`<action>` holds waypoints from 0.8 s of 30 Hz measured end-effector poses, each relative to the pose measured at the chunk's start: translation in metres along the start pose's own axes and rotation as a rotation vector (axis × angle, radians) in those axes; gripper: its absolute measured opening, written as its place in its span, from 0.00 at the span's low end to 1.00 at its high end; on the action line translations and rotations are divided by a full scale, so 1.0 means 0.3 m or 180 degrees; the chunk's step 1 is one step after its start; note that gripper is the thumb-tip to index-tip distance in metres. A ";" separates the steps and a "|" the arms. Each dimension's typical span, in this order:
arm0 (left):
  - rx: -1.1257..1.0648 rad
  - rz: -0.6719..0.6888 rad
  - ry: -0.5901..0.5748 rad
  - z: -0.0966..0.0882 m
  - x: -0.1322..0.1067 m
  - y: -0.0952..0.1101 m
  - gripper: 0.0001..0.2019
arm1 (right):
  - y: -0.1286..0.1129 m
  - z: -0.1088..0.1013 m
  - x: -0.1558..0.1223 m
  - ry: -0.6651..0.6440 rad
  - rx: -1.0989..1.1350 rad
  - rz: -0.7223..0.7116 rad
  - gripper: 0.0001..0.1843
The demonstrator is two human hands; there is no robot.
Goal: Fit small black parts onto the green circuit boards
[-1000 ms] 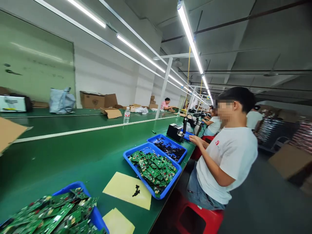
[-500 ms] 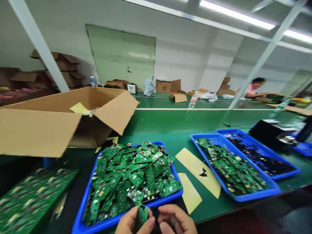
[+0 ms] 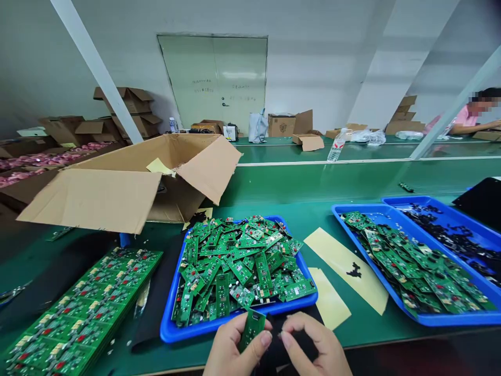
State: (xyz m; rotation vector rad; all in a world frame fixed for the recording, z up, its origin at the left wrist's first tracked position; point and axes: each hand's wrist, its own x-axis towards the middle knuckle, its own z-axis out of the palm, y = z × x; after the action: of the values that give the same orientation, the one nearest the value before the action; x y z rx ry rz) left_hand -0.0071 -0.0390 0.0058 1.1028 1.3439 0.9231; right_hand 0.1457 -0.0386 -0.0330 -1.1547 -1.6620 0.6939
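Observation:
My left hand (image 3: 239, 345) is closed on a small green circuit board (image 3: 252, 329), held upright between thumb and fingers. Close beside it on the right, my right hand (image 3: 313, 344) pinches thumb and forefinger together; a tiny dark speck shows at the tips, too small to name. Both hands are in front of a blue tray (image 3: 168, 324) heaped with loose green circuit boards (image 3: 238, 266). Another blue tray (image 3: 462, 318) on the right carries more boards (image 3: 415, 266), lying in overlapping rows.
Stacked board panels (image 3: 90, 313) lie at the left, below an open cardboard box (image 3: 102, 193). Yellow paper sheets (image 3: 348, 266), one with small black pieces (image 3: 354, 270), lie between the trays. A far-right blue tray (image 3: 434, 203) holds black parts. A co-worker (image 3: 469, 117) sits behind.
My view has turned left, so the bench and trays appear farther right and sharper. The left hand keeps the circuit board; the right hand's fingers are now pinched close to it.

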 end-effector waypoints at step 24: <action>-0.0820 -0.0258 -0.0663 0.026 -0.056 0.060 0.15 | -0.159 -0.120 0.061 -0.0542 -0.0910 -0.1245 0.07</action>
State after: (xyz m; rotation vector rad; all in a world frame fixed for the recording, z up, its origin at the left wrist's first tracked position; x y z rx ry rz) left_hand 0.0016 -0.0509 0.0269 0.9123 1.0591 0.8691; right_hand 0.1595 -0.0427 0.0277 -0.9382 -2.1073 0.3188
